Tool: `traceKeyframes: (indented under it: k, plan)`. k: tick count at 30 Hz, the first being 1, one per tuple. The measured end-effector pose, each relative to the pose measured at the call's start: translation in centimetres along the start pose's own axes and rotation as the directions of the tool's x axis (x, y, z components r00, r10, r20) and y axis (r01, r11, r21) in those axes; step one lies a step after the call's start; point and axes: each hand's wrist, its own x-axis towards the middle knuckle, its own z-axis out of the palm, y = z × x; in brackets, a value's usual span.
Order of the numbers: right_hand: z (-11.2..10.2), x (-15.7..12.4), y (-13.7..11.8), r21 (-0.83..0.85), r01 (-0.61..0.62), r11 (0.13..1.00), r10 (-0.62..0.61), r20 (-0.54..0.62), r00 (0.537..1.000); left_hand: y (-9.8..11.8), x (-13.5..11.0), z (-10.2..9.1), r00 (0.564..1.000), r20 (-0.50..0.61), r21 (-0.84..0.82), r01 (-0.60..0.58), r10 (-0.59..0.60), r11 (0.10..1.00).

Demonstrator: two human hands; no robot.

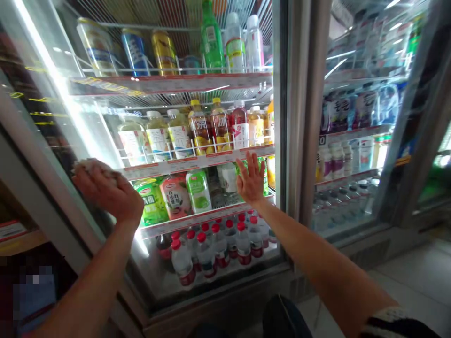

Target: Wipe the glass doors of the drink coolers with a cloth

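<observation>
Slip and contact hazards at the beverage cooler (pixel 299 141).
The left hand (pixel 112 195) had its fingers bent over a bunched white cloth (pixel 92 165) at the cooler's lit left side; grip firmness could not be determined. The right hand (pixel 252 182) had its fingers spread wide before the shelf rail (pixel 197 162) and held nothing visible; contact could not be determined. A loose fold could have let the cloth slip out. Had no barrier stood between, a forward loss of balance could have driven the right hand into the iced tea bottles (pixel 219 124).
</observation>
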Motion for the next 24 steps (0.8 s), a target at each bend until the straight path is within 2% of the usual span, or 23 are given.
traceKeyframes:
  k: [2, 3, 5, 7, 8, 9, 11, 14, 15, 17, 19, 20, 22, 24]
  plan:
    - [0.1, 0.0, 0.0, 0.009, -0.006, 1.000, 0.006, 0.001, 1.000, 1.6, -0.5, 1.1, 0.995, -0.078, 0.038, -0.061, 0.063, 0.997]
    - [0.1, -0.1, 0.0, 0.010, -0.006, 1.000, 0.006, -0.002, 1.000, 3.1, -1.2, 2.1, 0.987, -0.081, 0.046, -0.134, 0.137, 0.990]
    - [0.2, -0.1, 0.1, 0.008, 0.006, 1.000, -0.006, -0.011, 1.000, 6.5, -2.8, 4.4, 0.954, 0.029, -0.001, -0.300, 0.299, 0.954]
    - [0.3, -0.2, 0.3, 0.003, 0.024, 1.000, -0.023, -0.032, 0.999, 9.1, -4.2, 6.1, 0.884, 0.135, -0.058, -0.445, 0.449, 0.894]
    - [0.4, -0.2, 0.4, 0.001, 0.034, 0.999, -0.034, -0.043, 0.998, 9.7, -4.7, 6.4, 0.855, 0.165, -0.073, -0.487, 0.492, 0.870]
    - [0.4, -0.2, 0.5, 0.000, 0.042, 0.999, -0.042, -0.055, 0.998, 9.7, -4.9, 6.4, 0.841, 0.175, -0.074, -0.508, 0.512, 0.858]
    - [0.5, -0.2, 0.5, -0.003, 0.046, 0.999, -0.046, -0.064, 0.997, 7.9, -4.5, 5.2, 0.870, 0.151, -0.031, -0.470, 0.469, 0.882]
    - [0.5, -0.2, 0.5, -0.001, 0.040, 0.999, -0.040, -0.050, 0.998, 3.1, -2.5, 2.2, 0.964, 0.033, 0.075, -0.264, 0.262, 0.962]
    - [0.4, -0.2, 0.4, -0.001, 0.037, 0.999, -0.037, -0.049, 0.998, 1.7, -1.8, 1.3, 0.983, -0.041, 0.108, -0.171, 0.176, 0.979]
    - [0.5, -0.2, 0.3, -0.001, 0.033, 0.999, -0.033, -0.058, 0.998, 0.4, -0.9, 0.6, 0.985, -0.167, 0.129, -0.024, 0.045, 0.991]
    - [0.5, -0.2, 0.3, 0.005, 0.030, 1.000, -0.029, -0.067, 0.997, 1.5, -1.2, 1.3, 0.979, -0.201, 0.111, -0.009, 0.031, 0.994]
    - [0.6, -0.2, 0.3, 0.011, 0.032, 0.999, -0.031, -0.071, 0.997, 2.8, -1.8, 2.1, 0.982, -0.173, 0.095, -0.061, 0.077, 0.994]
    - [0.6, -0.3, 0.4, 0.023, 0.050, 0.998, -0.048, -0.087, 0.995, 6.1, -3.3, 4.1, 0.968, -0.049, 0.052, -0.242, 0.245, 0.969]
    - [0.6, -0.3, 0.6, 0.025, 0.069, 0.997, -0.066, -0.105, 0.992, 8.7, -4.8, 5.8, 0.892, 0.065, -0.022, -0.447, 0.447, 0.894]
